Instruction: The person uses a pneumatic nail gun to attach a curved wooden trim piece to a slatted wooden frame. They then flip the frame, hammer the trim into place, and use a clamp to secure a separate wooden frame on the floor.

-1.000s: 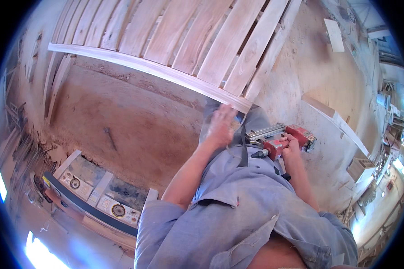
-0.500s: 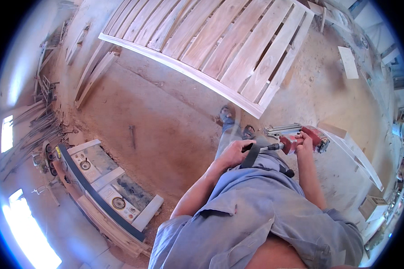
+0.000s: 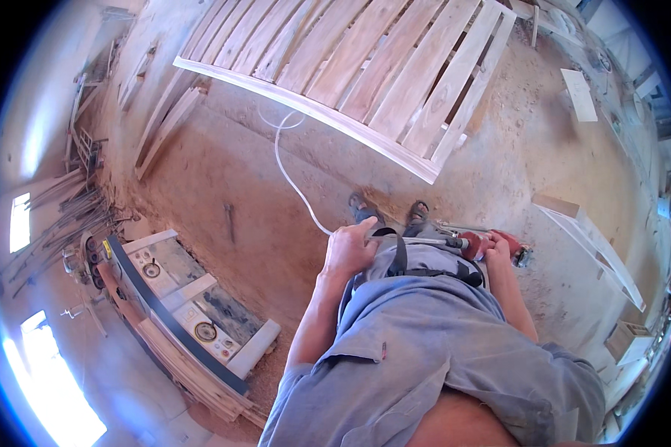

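Observation:
My right hand is closed around the red nail gun, held low in front of my waist. A metal air fitting sticks out of the gun toward my left. My left hand is raised to the left of it, its fingers curled round a thin white air hose. The hose runs from that hand up under the slatted wooden panel. A black strap hangs between my hands, partly over the gun's near side. Part of the gun is hidden by my right hand.
The slatted panel spans the far middle. At the left stands a low machine bench with dials and boards. Long boards lean beyond it. On the right are a white angled board and a small wooden box. My feet stand before the panel.
My left hand has moved left, away from the nail gun, and the white hose has come into view. My right hand and the gun have shifted slightly down.

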